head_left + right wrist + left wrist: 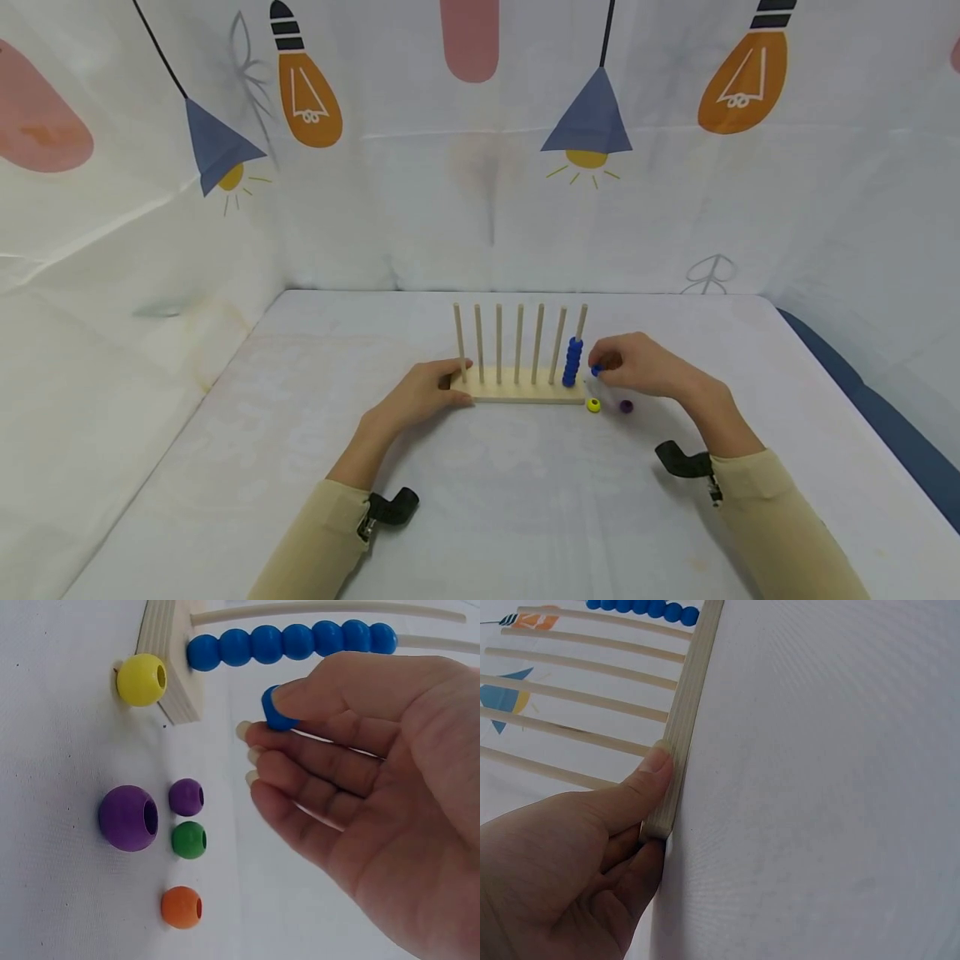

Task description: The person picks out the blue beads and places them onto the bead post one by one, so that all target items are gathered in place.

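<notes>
A wooden base [517, 390] with several upright pegs stands on the table. Its rightmost peg carries a stack of several blue beads [298, 642]; the other pegs are bare. My left hand [423, 392] grips the base's left end, thumb along the near side in the left wrist view. Between thumb and fingertips, my right hand [641, 364] pinches a single blue bead [276, 711], just right of the stack and apart from it. A yellow bead [141, 679] lies by the base's right end. A purple bead [626, 407] rests on the table below my right hand.
Farther off in the right wrist view lie a second purple bead [186, 797], a green bead [189, 840] and an orange bead [181, 907]. A white cloth covers the table [495, 500]. Behind it hangs a printed curtain [420, 200].
</notes>
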Demonstrator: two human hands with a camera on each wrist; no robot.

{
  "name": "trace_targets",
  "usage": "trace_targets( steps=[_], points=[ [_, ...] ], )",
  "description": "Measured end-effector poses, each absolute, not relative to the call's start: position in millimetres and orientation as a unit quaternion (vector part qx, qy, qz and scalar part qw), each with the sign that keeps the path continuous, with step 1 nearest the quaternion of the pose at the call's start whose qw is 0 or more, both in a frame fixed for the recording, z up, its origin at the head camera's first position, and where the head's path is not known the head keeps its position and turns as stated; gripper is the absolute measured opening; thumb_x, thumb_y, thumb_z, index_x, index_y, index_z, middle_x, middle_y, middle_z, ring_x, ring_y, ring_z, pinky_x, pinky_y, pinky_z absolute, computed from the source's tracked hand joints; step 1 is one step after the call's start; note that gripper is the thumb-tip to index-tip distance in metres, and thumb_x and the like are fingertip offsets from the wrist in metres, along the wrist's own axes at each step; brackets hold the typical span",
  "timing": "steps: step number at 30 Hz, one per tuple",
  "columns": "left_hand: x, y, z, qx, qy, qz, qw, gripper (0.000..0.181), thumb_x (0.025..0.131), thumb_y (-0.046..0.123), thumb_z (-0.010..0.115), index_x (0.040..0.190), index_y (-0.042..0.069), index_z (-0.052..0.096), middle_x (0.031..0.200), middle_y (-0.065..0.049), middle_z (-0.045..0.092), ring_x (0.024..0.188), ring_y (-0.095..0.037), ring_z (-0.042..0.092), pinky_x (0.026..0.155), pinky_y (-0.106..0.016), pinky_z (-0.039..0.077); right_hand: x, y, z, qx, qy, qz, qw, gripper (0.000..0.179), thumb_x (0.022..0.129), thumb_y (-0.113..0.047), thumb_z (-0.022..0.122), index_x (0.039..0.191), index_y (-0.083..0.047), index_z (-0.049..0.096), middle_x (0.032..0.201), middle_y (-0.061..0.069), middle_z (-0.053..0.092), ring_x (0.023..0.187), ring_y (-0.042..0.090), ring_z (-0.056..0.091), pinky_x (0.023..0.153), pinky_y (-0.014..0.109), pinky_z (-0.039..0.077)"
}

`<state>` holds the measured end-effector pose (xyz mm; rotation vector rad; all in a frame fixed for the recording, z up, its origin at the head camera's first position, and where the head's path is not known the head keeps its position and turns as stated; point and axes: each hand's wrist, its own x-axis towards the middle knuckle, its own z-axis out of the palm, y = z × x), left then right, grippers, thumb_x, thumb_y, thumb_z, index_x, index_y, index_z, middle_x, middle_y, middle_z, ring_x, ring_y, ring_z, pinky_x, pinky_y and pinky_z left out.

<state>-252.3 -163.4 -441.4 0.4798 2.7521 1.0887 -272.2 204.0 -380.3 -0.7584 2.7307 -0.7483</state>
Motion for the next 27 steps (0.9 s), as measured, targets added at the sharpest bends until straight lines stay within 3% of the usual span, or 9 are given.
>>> trace_targets(
  steps=[5,9,13,16,27],
  points=[
    [-252.1,-162.8,-440.6,0.161,0.916,0.360,0.071,0.063,0.086,0.035,0.077,0.143,0.021,0.055,0.149,0.001,0.052,0.144,-0.020,0.042,0.118,-0.042,0.036,-270.0,203.2,-377.4,-0.262,0.922,-0.276,0.069,0.025,0.087,-0.007,0.065,0.111,-0.003,0.070,0.101,0.005,0.071,0.091,0.018,0.062,0.082,0.037,0.053],
    [-251.8,-162.6,-440.4,0.158,0.917,0.358,0.071,0.063,0.085,0.035,0.077,0.143,0.021,0.055,0.149,0.000,0.052,0.144,-0.020,0.042,0.118,-0.042,0.036,-269.1,203.5,-375.7,-0.249,0.922,-0.293,0.050,0.026,0.089,-0.009,0.064,0.115,-0.005,0.069,0.104,0.007,0.071,0.095,0.021,0.063,0.078,0.036,0.055],
    [-251.2,-162.4,-439.6,0.156,0.918,0.357,0.073,0.063,0.085,0.035,0.078,0.143,0.021,0.055,0.149,0.000,0.053,0.144,-0.020,0.042,0.118,-0.042,0.036,-269.7,203.6,-375.2,-0.244,0.920,-0.306,0.032,0.024,0.091,-0.009,0.064,0.115,-0.006,0.069,0.110,0.009,0.071,0.099,0.023,0.064,0.083,0.044,0.058],
    [-250.7,-162.6,-439.0,0.156,0.918,0.357,0.073,0.064,0.086,0.035,0.077,0.143,0.020,0.055,0.149,0.000,0.053,0.144,-0.020,0.042,0.118,-0.042,0.036,-270.3,203.2,-375.4,-0.242,0.919,-0.312,0.020,0.024,0.091,-0.007,0.064,0.114,-0.007,0.070,0.112,0.010,0.071,0.101,0.025,0.065,0.094,0.051,0.054],
    [-252.3,-163.3,-441.3,0.154,0.917,0.361,0.074,0.064,0.085,0.036,0.077,0.144,0.022,0.055,0.149,0.002,0.052,0.144,-0.019,0.042,0.118,-0.042,0.036,-267.2,202.6,-370.6,-0.239,0.909,-0.342,-0.011,0.024,0.094,-0.009,0.064,0.117,-0.005,0.069,0.115,0.011,0.071,0.106,0.029,0.065,0.100,0.056,0.051]
  ],
)
